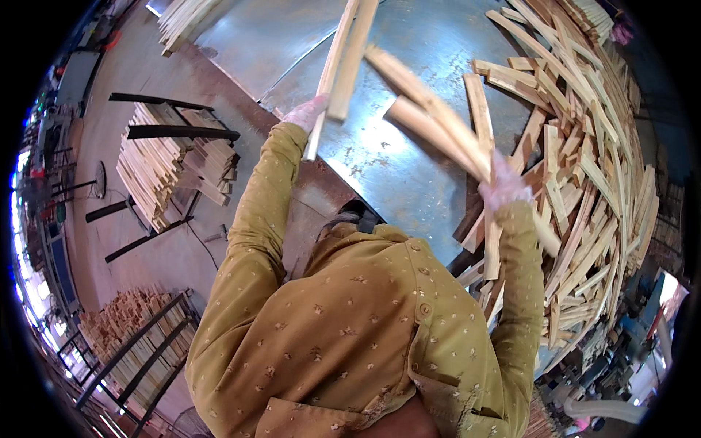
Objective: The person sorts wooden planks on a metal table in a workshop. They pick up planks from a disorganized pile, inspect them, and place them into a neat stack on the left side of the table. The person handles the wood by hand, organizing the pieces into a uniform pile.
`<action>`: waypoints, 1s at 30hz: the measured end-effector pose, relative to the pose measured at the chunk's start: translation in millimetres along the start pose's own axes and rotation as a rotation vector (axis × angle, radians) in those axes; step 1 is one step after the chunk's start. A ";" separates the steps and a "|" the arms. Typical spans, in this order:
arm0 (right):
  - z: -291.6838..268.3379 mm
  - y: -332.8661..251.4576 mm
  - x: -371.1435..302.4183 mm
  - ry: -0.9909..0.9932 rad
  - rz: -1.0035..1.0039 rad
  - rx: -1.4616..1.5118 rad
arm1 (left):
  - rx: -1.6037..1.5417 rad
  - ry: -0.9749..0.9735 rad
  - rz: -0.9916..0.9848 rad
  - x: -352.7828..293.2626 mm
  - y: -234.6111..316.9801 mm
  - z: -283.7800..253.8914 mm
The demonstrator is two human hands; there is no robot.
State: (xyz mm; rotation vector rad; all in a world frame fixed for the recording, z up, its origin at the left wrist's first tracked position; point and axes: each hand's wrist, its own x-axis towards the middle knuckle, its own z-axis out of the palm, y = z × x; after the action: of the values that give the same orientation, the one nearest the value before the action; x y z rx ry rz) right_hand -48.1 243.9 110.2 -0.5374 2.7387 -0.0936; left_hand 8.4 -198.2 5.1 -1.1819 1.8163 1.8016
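Observation:
My left hand (pixel 305 113) is closed round the near end of long, pale wooden strips (pixel 355 58), which reach away over the left edge of the shiny metal table (pixel 416 208). On the right, my right hand (pixel 505 184) grips a pair of wooden slats (pixel 437 108). They slant from the hand toward the far left, above the tabletop, and look slightly smeared by motion. Beside that hand, a big jumbled heap of wooden slats (pixel 584 208) covers the table's right side. One loose wooden piece (pixel 478 109) lies just beyond my right hand.
Left of me, wooden strips (pixel 153 164) are stacked on a rack with black bars (pixel 182 133). Another racked wood stack (pixel 131 321) stands at the lower left. More strips (pixel 182 25) lie at the far left, and a standing fan (pixel 101 179) is beyond the rack.

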 end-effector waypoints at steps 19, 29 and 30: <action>44.0 -151.0 11.7 -0.159 -0.015 1.815 | 0.037 -0.119 0.929 -68.3 37.6 96.9; -171.0 13.0 254.9 0.472 0.216 0.951 | 0.204 0.190 0.652 -10.9 52.5 96.0; -170.2 39.4 267.5 0.513 0.230 0.440 | 0.273 0.287 0.673 12.2 46.2 93.2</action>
State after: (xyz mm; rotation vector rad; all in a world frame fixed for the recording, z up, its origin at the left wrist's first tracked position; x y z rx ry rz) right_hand -353.4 179.1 178.3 -0.0747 3.0949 -0.8579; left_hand -62.3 -121.3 13.0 -0.8048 2.7743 1.6482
